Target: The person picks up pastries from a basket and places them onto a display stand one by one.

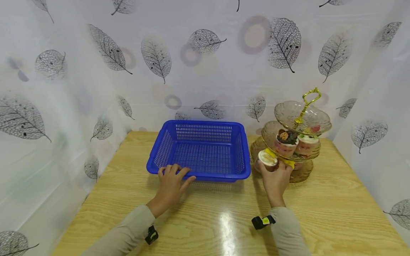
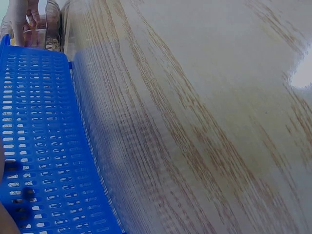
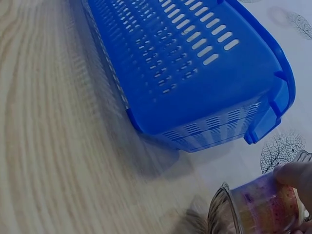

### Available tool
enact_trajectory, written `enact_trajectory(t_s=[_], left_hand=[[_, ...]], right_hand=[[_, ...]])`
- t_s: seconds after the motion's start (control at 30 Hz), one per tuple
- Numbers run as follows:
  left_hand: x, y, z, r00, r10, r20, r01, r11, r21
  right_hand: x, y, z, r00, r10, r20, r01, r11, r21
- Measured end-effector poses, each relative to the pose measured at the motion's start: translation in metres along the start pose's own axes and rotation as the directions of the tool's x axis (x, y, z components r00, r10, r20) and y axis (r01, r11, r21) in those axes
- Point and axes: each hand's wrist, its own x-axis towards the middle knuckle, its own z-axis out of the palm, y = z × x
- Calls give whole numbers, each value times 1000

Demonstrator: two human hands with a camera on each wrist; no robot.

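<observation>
My left hand hooks its fingers over the front rim of a blue plastic basket, thumb pointing right along the rim. Finger shadows show through the slotted wall in the left wrist view. My right hand holds a clear dessert cup topped with white cream and a yellow piece, at the lowest tier of a three-tier stand. In the right wrist view, thumb and fingers grip this layered pink and purple cup; part of it is cut off by the frame edge.
On the middle tier sit a cup with dark topping and a walnut and a cup with green topping. Something yellow shows below them. The stand's gold handle rises above. A leaf-print curtain borders the wooden table.
</observation>
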Motion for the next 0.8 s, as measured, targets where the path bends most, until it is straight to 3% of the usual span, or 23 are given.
enact_trajectory(t_s=[0.13, 0.37, 0.63, 0.8], left_hand=[[0, 0, -1, 1000, 2, 4, -2, 1000, 5], [0, -1, 0, 1000, 3, -1, -3, 1000, 14], [-1, -2, 1, 1000, 5, -12, -5, 1000, 14], [-1, -1, 1, 1000, 3, 0, -3, 1000, 20]], right_hand=[[4, -1, -1, 1000, -23, 13, 23, 998, -59], [19, -8, -10, 989, -125, 75, 136, 977, -165], [23, -10, -11, 993, -5, 118, 29, 978, -204], [19, -5, -9, 996, -14, 83, 29, 983, -181]])
